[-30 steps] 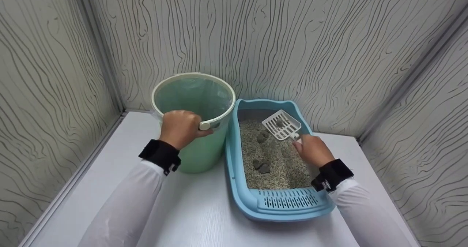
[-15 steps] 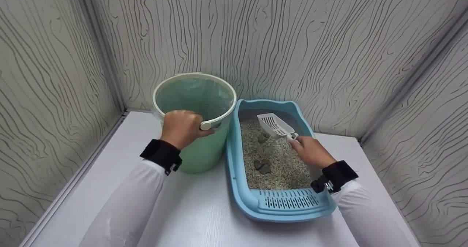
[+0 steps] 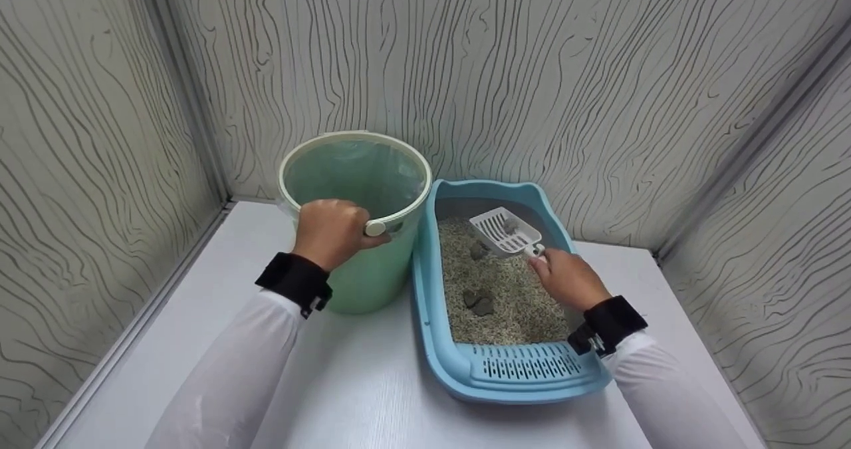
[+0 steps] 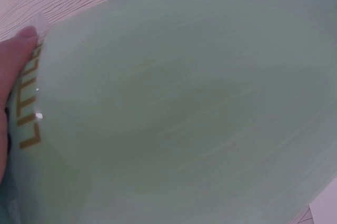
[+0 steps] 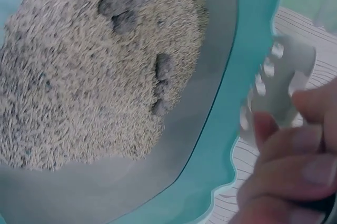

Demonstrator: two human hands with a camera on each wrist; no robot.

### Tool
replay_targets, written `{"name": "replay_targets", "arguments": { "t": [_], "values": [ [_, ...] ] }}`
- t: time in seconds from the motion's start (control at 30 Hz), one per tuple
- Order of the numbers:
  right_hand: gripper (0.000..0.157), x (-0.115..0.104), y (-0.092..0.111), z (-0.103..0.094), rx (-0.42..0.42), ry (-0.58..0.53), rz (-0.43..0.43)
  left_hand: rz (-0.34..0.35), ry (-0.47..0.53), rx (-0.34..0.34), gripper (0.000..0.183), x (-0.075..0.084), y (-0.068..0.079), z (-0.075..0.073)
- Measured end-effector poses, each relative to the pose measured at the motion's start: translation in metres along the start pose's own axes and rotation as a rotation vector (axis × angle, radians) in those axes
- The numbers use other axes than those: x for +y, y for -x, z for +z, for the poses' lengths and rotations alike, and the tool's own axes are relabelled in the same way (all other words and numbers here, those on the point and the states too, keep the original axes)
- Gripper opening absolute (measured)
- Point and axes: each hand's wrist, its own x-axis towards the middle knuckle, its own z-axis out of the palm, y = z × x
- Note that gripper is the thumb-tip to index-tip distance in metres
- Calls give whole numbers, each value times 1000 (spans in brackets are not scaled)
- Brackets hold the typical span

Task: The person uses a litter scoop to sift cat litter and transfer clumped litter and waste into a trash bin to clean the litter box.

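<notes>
My left hand (image 3: 332,233) grips the near rim of a green trash bin (image 3: 362,276) lined with a clear bag, its thumb outside the wall. In the left wrist view the bin's wall (image 4: 174,92) fills most of the picture. In my right hand (image 3: 568,276) is the handle of a white slotted litter scoop (image 3: 505,233), raised over the blue litter box (image 3: 432,329). A grey clump (image 3: 510,226) lies on the scoop. More clumps (image 3: 479,301) rest on the litter (image 3: 512,322) below. The right wrist view shows curled fingers (image 5: 284,166) around the scoop's handle.
The bin and the litter box stand side by side on a white table (image 3: 346,382). Wood-grain panels (image 3: 465,70) enclose the back and both sides. A slotted step (image 3: 525,367) forms the box's near end.
The scoop tilted up on its side half a second ago and has now levelled again, slightly left of where it was. The clump stays on it. My left hand keeps its grip on the bin.
</notes>
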Motion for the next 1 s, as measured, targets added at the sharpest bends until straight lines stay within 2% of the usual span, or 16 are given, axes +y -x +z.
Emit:
{"name": "replay_targets", "arguments": {
  "t": [0.1,0.2,0.5,0.83,1.0],
  "values": [
    [32,1,1,3,65,30,16,-1,-1,5,75,0,0,-1],
    [31,1,1,5,93,33,14,-2,-6,2,75,0,-1,-1],
    [30,3,-1,8,90,19,-11,-12,8,-23,75,1,-2,-3],
    [27,3,0,9,82,31,-14,18,-10,33,76,-1,1,0],
    [26,4,1,10,100,32,-20,11,-12,7,75,-1,1,-1]
  ]
}}
